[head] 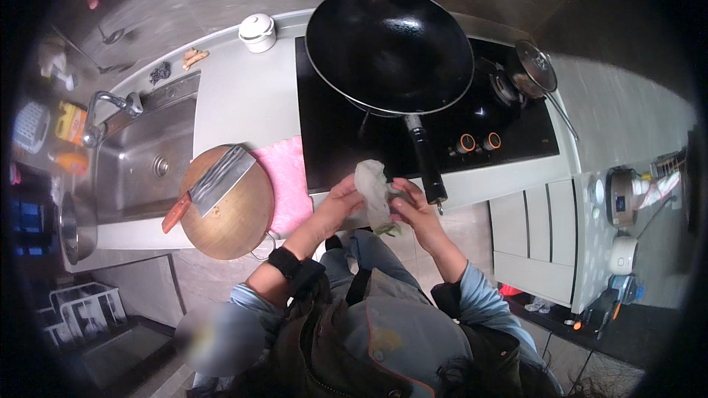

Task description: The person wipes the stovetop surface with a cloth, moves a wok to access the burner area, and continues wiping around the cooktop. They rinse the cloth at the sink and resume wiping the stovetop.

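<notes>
Between my two hands is a crumpled whitish bundle with bits of green at its edges; whether it is a thin bag or a leafy vegetable I cannot tell. My left hand grips its left side, and my right hand pinches it from the right. Close to the right hand, the black handle of a large wok points towards me. The wok sits over the left burner of a black gas hob. To the left, a cleaver with a wooden handle lies across a round wooden chopping board.
A pink cloth lies beside the board. Further left is a steel sink with a tap. A lidded saucepan stands on the right burner. A white lidded pot and ginger are at the back.
</notes>
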`<state>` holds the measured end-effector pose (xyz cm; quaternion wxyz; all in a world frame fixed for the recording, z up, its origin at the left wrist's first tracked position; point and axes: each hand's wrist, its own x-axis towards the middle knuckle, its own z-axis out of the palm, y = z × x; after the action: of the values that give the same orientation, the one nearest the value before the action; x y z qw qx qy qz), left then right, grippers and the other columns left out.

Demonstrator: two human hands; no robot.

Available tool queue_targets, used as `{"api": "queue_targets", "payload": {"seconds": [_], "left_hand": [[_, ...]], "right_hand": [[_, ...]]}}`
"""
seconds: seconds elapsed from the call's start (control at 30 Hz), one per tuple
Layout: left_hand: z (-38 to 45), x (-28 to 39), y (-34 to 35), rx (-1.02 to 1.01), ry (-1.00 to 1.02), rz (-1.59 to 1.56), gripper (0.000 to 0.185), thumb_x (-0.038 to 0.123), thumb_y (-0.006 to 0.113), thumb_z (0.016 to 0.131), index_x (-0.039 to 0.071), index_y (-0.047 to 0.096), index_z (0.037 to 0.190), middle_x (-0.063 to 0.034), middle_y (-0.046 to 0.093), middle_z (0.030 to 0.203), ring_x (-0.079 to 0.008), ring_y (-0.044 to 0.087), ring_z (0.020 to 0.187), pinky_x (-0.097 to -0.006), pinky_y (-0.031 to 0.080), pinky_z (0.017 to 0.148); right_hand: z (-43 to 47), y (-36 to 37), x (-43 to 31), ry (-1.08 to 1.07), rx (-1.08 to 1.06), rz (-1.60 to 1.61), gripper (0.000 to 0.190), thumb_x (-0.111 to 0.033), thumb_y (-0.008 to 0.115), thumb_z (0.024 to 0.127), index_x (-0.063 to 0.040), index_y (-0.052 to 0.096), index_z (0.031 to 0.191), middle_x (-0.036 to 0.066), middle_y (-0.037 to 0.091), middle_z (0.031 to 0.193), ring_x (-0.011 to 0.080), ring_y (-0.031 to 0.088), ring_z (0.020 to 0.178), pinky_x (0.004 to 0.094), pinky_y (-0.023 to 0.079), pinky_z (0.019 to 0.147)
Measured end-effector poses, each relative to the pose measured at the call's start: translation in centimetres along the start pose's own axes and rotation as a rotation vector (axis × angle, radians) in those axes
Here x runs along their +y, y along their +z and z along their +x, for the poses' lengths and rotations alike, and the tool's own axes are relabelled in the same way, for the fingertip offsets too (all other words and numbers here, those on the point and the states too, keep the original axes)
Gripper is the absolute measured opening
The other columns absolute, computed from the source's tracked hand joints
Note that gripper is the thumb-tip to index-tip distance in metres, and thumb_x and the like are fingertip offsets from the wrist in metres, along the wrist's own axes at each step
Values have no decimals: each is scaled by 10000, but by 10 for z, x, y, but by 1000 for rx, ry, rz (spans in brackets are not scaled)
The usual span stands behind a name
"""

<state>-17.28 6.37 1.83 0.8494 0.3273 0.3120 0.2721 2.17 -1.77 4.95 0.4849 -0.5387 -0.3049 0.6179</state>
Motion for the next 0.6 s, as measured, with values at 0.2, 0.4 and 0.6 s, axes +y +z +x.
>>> {"api": "queue_targets", "payload": {"seconds": [0.2,0.4,0.6], "left_hand": [[8,-19,31,-19,-19,-63,415,134,540,971,172,472,1378,41,558,1220,-95,526,1101,-241,426,914],[16,-14,60,250,87,129,399,191,530,984,171,452,1374,17,528,1245,-115,514,1124,-269,432,943],[16,12,108,-70,84,-262,688,561,300,991,24,347,1418,-140,594,1181,-228,606,1058,-356,459,944]], "right_hand": [[7,-3,8,-569,88,-689,527,-119,728,823,-51,508,1296,128,577,1171,255,604,1016,336,489,841],[55,-63,-16,-734,154,-967,435,-99,693,744,-45,603,1166,175,633,1058,402,621,873,408,518,734],[129,-88,-40,-629,278,-1301,506,-151,682,782,-105,544,1266,85,506,1304,313,515,1116,391,476,905]]}}
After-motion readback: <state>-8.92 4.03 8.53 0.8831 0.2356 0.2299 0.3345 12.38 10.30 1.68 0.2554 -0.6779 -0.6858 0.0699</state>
